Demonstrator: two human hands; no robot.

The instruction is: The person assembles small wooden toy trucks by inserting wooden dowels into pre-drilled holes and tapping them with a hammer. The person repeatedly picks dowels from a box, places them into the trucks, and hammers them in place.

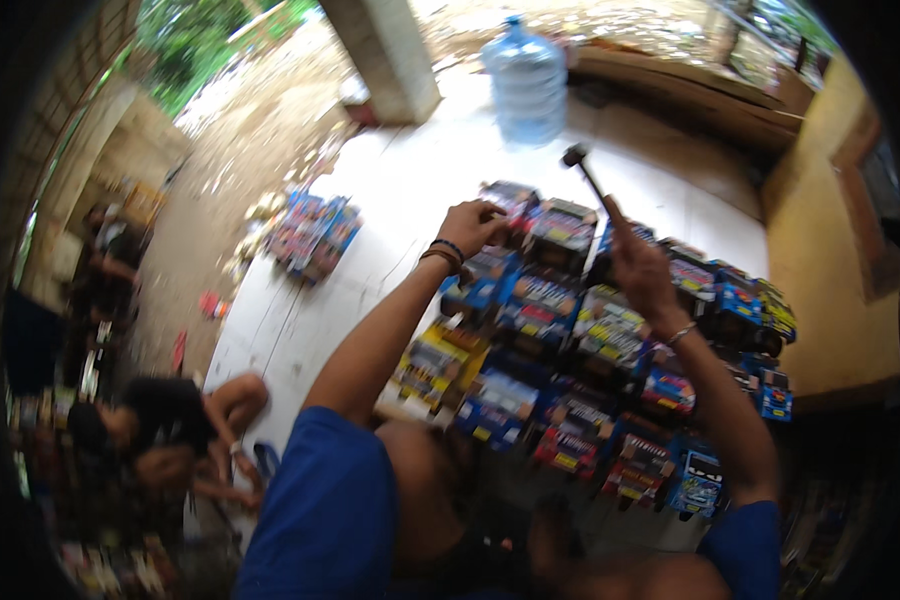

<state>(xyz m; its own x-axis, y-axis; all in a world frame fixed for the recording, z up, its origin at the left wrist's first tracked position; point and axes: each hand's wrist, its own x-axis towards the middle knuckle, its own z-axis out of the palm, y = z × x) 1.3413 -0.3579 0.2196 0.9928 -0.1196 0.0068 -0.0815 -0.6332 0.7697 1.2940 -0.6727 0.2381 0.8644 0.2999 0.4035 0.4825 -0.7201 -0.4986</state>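
Note:
My right hand (642, 268) grips a hammer (595, 185) by its wooden handle, its dark head raised above the back row of colourful toy trucks (610, 325). At the back left of those rows, my left hand (473, 230) has its fingers bent together beside a red and blue toy truck (510, 200); what sits between the fingertips is too small to make out. A yellow toy truck (432, 365) stands below my left forearm. Several blue, red and black ones fill the rows in front of me, partly hidden by my right arm.
A large blue water jug (525, 82) stands at the far edge of the white tiled floor (390, 215). More toy trucks (312, 235) cluster at the left. A concrete post (382, 60) rises behind. Another person (170, 430) sits at the lower left; a yellow wall (830, 300) borders the right.

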